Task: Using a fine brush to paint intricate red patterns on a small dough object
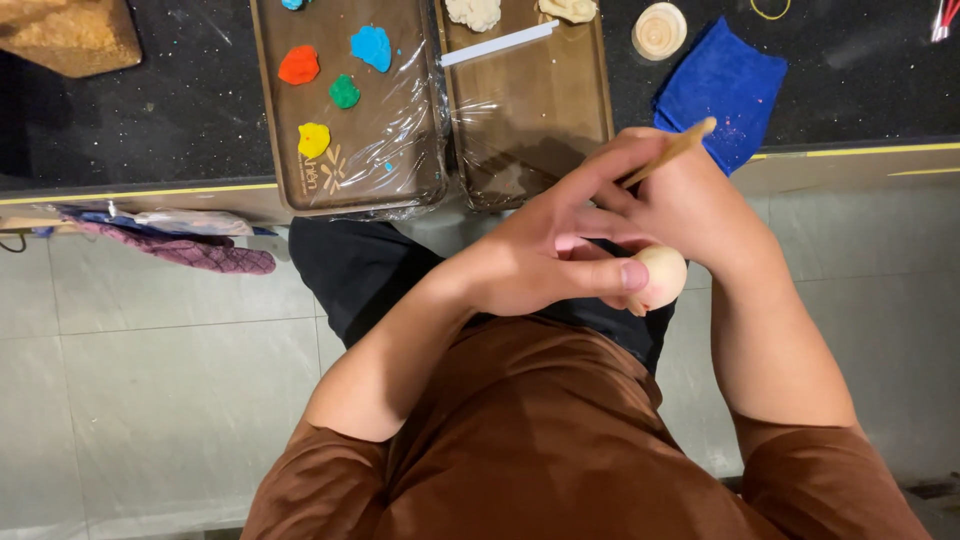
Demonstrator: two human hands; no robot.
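Observation:
A pale dough ball [662,275] is held in front of my body, over my lap. My left hand [540,255] grips it, with the thumb pressed on its side. My right hand [690,205] is tucked against the left hand's fingers and holds a thin wooden stick [672,151] that points up and to the right. The stick's lower end is hidden between the hands. Both hands sit just below the dark counter's edge.
On the counter [180,110] lie two brown trays wrapped in film: the left tray [268,120] carries orange, blue, green and yellow dough lumps, the right tray [530,110] a white strip and pale dough. A blue cloth [720,85] and wooden mould [660,30] lie right. Tiled floor below.

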